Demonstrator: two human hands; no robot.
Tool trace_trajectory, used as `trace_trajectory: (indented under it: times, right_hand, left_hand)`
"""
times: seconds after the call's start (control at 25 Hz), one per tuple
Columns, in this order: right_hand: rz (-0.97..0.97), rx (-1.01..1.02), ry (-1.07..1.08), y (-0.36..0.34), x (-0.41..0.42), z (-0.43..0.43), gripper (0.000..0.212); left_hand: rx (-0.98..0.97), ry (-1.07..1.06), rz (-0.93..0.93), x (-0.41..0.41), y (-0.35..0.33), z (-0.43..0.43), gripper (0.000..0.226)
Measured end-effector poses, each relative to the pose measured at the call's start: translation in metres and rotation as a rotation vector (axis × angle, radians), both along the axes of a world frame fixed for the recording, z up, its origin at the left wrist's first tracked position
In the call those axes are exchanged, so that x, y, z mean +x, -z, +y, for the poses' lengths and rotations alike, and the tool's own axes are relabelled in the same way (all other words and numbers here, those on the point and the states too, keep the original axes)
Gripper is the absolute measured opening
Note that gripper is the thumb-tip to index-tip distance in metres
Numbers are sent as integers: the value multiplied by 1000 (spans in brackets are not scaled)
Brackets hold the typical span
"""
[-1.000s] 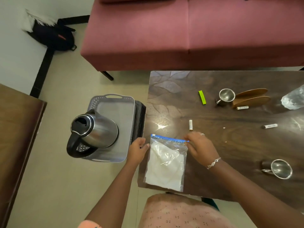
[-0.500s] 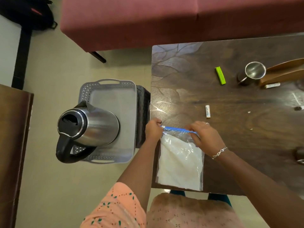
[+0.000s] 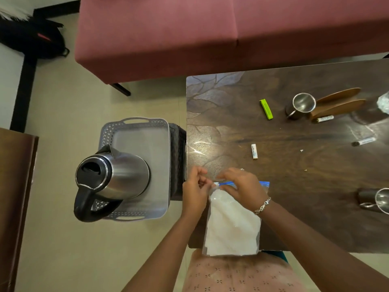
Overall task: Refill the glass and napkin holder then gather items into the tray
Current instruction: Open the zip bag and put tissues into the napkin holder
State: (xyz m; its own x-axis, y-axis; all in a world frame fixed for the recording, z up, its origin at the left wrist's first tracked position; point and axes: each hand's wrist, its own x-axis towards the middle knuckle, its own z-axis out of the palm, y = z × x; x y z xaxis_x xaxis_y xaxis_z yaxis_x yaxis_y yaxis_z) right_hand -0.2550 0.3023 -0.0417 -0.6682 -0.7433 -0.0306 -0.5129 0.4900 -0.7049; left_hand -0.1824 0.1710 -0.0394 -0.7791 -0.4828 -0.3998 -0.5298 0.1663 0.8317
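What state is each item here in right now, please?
zip bag: lying flat, blue top pinched by left hand and right hand
kettle: upright in tray, lid shut
napkin holder: empty
steel cup beside it: upright, empty

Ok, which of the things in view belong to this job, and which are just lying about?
Job: napkin bag, pinched at its zip by left hand and right hand; napkin holder; kettle; tray; cup by the holder; cup at right edge. Probably to gather: battery, green stick.
Lying about: black bag, red bench.
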Motion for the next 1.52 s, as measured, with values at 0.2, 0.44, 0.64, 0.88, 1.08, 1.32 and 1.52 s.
trace_trajectory:
  times: [0.2,0.44,0.64,0.88,1.08,1.32,1.52]
  right_hand:
    - [-132,-102,-15,-33,16,9,26]
    - [-67,-256,52,-94,33,22,22]
    - [36,-327,73,-133,37,26,18]
    - [72,-415,108,-161,32,28,19]
    - [78,-440,70,-174,32,38,20]
    - [135,-434,75,-191,27,54,17]
    - [178,-433,110,-199,16,66,29]
  left_hand:
    - [105,6,122,19,-49,12,39]
    - [67,125,289,41,-107,17,21]
    - [-51,229,422,42,-145,12,9]
    - [-265,320,566,35,-168,17,2]
    - [-334,386,598,35,-183,22,4]
    - [-411,426,648,31,-199,25,6]
    - [-276,309,665,32,-212,18,6]
